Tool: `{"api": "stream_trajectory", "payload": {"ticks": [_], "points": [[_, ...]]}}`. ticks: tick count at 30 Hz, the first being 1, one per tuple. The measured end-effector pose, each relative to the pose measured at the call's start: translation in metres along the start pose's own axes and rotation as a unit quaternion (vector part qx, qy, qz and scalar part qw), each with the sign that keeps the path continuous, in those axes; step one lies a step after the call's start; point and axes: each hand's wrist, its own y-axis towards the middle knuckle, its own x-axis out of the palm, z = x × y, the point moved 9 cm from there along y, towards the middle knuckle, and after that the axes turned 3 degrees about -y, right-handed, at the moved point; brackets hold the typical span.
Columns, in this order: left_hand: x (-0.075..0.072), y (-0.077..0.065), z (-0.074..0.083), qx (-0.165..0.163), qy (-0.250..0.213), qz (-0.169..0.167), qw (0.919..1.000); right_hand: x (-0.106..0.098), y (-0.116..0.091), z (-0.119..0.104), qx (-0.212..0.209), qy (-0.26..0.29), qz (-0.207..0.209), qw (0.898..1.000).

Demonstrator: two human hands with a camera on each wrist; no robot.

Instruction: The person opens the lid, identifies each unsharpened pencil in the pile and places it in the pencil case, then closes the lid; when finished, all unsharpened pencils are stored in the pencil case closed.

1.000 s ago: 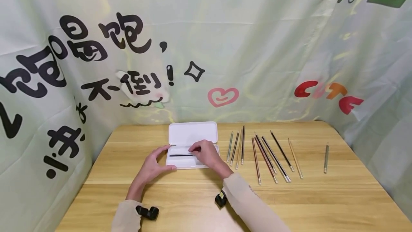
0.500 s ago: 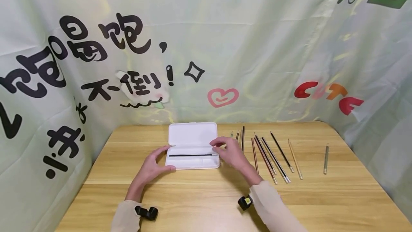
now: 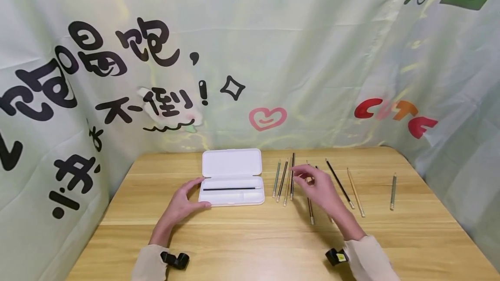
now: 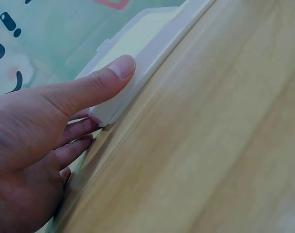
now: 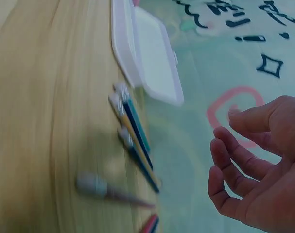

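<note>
Between the hands (image 3: 183,203) (image 3: 321,189) lies the white pencil case (image 3: 231,166).

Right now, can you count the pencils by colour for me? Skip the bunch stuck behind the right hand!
Black pencils: 4 (1 in the white case, 2 in the group beside it, 1 farther right)
Plain wood-coloured pencils: 2
Grey-green pencils: 2
Total: 8, leaving out the ones behind the right hand.
</note>
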Motion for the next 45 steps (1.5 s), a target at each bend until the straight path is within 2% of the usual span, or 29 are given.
{"api": "stream_trajectory", "payload": {"ticks": [3, 8, 14, 20, 25, 35, 45], "points": [[0.001, 0.0, 0.001, 0.007, 0.001, -0.001, 1.0, -0.018, -0.009, 0.015, 0.024, -0.012, 0.017, 0.999], [0.001, -0.001, -0.001, 0.001, 0.0, 0.0, 1.0, -0.041, -0.018, 0.039, 0.048, -0.041, 0.033, 0.997], [0.0, -0.001, -0.001, 0.001, 0.006, 0.001, 1.0, -0.055, -0.021, 0.07, 0.086, -0.057, 0.04, 0.994], [-0.001, -0.004, -0.003, -0.009, 0.003, 0.003, 1.0, -0.05, -0.029, 0.092, 0.118, -0.067, -0.005, 0.991], [0.0, -0.004, -0.003, -0.008, 0.005, 0.004, 0.9999, -0.042, -0.031, 0.099, 0.117, -0.106, -0.048, 0.986], [-0.001, -0.001, -0.002, -0.004, -0.001, 0.001, 1.0, -0.035, -0.031, 0.097, 0.122, -0.125, -0.077, 0.982], [-0.001, -0.002, -0.002, -0.008, 0.003, 0.001, 1.0, -0.037, -0.031, 0.1, 0.122, -0.147, -0.066, 0.979]]}}
